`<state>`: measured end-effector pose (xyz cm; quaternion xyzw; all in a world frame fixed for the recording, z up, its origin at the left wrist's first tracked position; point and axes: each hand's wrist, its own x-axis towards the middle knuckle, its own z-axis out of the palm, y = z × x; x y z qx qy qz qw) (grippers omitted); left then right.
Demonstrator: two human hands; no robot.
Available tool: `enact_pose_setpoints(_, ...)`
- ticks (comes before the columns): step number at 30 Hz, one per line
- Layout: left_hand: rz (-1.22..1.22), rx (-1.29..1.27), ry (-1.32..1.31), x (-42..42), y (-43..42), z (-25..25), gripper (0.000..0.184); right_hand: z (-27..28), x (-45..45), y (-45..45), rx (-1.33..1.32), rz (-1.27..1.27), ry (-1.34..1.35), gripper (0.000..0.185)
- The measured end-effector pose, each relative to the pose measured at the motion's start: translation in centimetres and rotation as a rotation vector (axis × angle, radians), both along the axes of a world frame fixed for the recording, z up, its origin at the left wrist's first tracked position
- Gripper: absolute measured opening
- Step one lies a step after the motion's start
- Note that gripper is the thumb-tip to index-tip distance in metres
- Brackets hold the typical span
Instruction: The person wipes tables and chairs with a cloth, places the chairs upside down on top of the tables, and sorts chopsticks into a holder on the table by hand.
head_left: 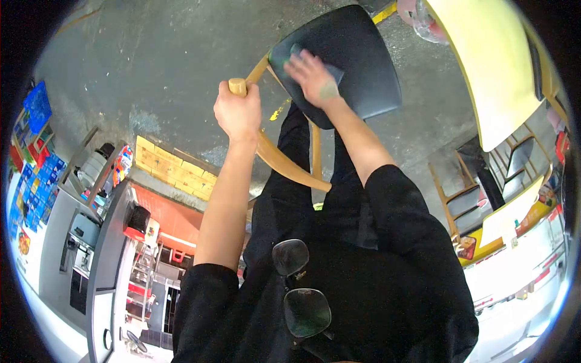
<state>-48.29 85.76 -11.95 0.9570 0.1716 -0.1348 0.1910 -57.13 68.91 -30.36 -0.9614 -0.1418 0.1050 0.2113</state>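
My left hand [237,112] is closed around the end of a curved wooden arm [284,164] of a chair. The chair has a black padded seat [357,48] and light wooden legs, and it stands just in front of my legs. On the seat, my right hand [311,78] lies flat with its fingers spread, slightly blurred. Beneath its palm and fingers is a dark grey-blue cloth [336,74], whose edges show on both sides of the hand. Most of the cloth is hidden under the hand.
A pale yellow tabletop [490,66] rises at the right. Beyond it stand several wooden chairs [463,202] with dark seats. Yellow blocks [175,166] line a low edge at the left, near a kitchen counter. Sunglasses [307,311] hang from my black shirt.
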Motion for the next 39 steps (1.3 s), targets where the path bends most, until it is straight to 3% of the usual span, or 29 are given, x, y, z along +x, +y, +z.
enact_pose_setpoints(3, 0.019, -0.015, 0.041, 0.2, 0.0, 0.2, 0.031, 1.1, -5.9, -2.0, 0.231, 0.178, 0.091, 0.059)
enact_pose_setpoints(5, 0.001, 0.007, 0.014, 0.0, 0.0, 0.0, 0.030, 1.8, -8.8, -4.0, 0.145, 0.336, 0.245, 0.054)
enact_pose_setpoints(10, 0.012, -0.023, -0.013, -0.3, 0.0, 0.0, 0.031, -3.9, -11.9, -11.4, 0.164, 0.670, 0.152, 0.046)
enact_pose_setpoints(11, 0.016, -0.031, -0.016, -0.3, -0.1, 0.0, 0.031, -2.2, -9.0, -12.6, 0.073, 0.665, 0.115, 0.047)
enact_pose_setpoints(13, -0.006, -0.021, -0.004, -0.2, -0.2, 0.3, 0.031, -4.1, -5.9, -14.1, -0.102, 0.360, -0.147, 0.056)
enact_pose_setpoints(14, -0.016, -0.015, 0.000, -0.1, -0.3, 0.4, 0.031, -0.8, -3.0, -14.4, -0.125, 0.123, -0.001, 0.060)
enact_pose_setpoints(16, -0.004, -0.007, 0.002, -0.1, -0.6, 0.7, 0.032, -0.2, 0.7, -13.3, -0.152, -0.326, -0.067, 0.066)
enact_pose_setpoints(18, 0.005, -0.003, 0.013, 0.0, -0.7, 0.9, 0.032, -2.2, 2.8, -10.2, -0.169, -0.579, -0.112, 0.063)
enact_pose_setpoints(20, 0.014, -0.007, 0.036, 0.1, -0.6, 0.7, 0.033, -2.8, 3.4, -5.6, -0.229, -0.648, -0.058, 0.063)
enact_pose_setpoints(26, -0.030, -0.018, -0.030, -0.2, -0.4, 0.5, 0.032, -1.5, -5.5, 1.0, 0.246, 0.070, 0.058, 0.051)
enact_pose_setpoints(30, -0.018, -0.036, -0.012, -0.1, -0.5, 0.5, 0.031, -0.2, -12.4, -5.0, 0.203, 0.466, 0.222, 0.042)
enact_pose_setpoints(32, -0.009, -0.023, 0.000, -0.1, -0.9, 1.2, 0.031, -1.7, -16.3, -9.5, 0.281, 0.457, 0.300, 0.041)
enact_pose_setpoints(36, -0.010, -0.030, 0.021, -0.1, -0.7, 1.1, 0.031, 4.1, -13.8, -20.0, -0.075, 0.574, 0.470, 0.054)
enact_pose_setpoints(39, 0.009, -0.063, 0.035, -0.1, -1.0, 1.4, 0.031, 3.5, -13.9, -23.4, -0.166, 0.336, 0.333, 0.066)
